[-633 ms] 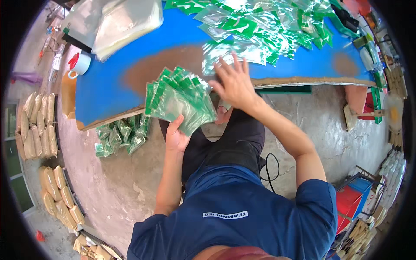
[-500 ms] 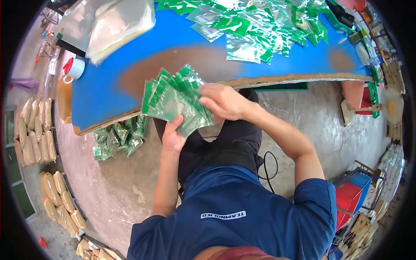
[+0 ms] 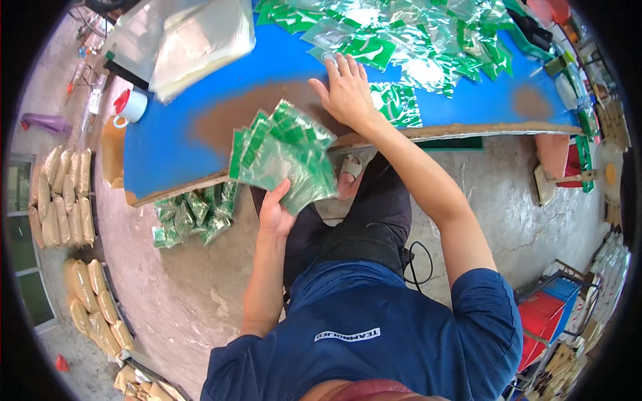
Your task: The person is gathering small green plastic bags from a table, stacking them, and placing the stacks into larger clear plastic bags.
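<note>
My left hand [image 3: 277,208] grips a fanned stack of green-and-clear plastic bags [image 3: 287,157] by its lower edge, thumb on top. The stack is held over my lap, in front of the table edge. My right hand [image 3: 346,90] reaches over the blue table with its fingers spread and nothing gripped. Its fingertips are at the near edge of a loose pile of similar bags [image 3: 414,43]; whether they touch one I cannot tell. A single green-printed bag [image 3: 396,105] lies flat beside my right wrist, close to the table's front edge.
The blue table [image 3: 160,144] has a worn brown patch. A stack of clear plastic sheets [image 3: 200,50] and a white mug with a red top [image 3: 132,107] are at its left. Filled green bags [image 3: 194,214] lie on the floor below. Brown packages [image 3: 63,197] are stacked far left.
My right hand has left the held stack and moved forward over the table, its fingers opening out. The single bag at the pile's front lies nearer the table edge. My left hand keeps its stack.
</note>
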A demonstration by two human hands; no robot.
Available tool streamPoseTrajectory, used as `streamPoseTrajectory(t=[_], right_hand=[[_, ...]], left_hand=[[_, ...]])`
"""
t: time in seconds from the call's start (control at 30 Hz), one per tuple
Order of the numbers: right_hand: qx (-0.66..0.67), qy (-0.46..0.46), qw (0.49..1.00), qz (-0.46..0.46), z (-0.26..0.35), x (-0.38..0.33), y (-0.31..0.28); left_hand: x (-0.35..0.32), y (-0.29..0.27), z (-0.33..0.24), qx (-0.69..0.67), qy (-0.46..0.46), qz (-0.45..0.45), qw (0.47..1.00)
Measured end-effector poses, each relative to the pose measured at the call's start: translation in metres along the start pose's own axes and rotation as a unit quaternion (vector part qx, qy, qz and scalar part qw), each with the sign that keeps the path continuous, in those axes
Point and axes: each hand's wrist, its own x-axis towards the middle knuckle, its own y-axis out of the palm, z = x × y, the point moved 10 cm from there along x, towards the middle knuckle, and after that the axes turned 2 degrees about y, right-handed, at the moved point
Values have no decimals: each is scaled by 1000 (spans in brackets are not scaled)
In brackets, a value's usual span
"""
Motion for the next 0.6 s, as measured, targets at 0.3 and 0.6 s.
streamPoseTrajectory(t=[0.3, 0.6], right_hand=[[348, -89, 901, 243, 80, -75, -15], [65, 5, 984, 168, 29, -87, -44]], left_hand=[[-19, -30, -29, -21, 56, -60, 996], [-19, -32, -19, -13, 33, -28, 999]])
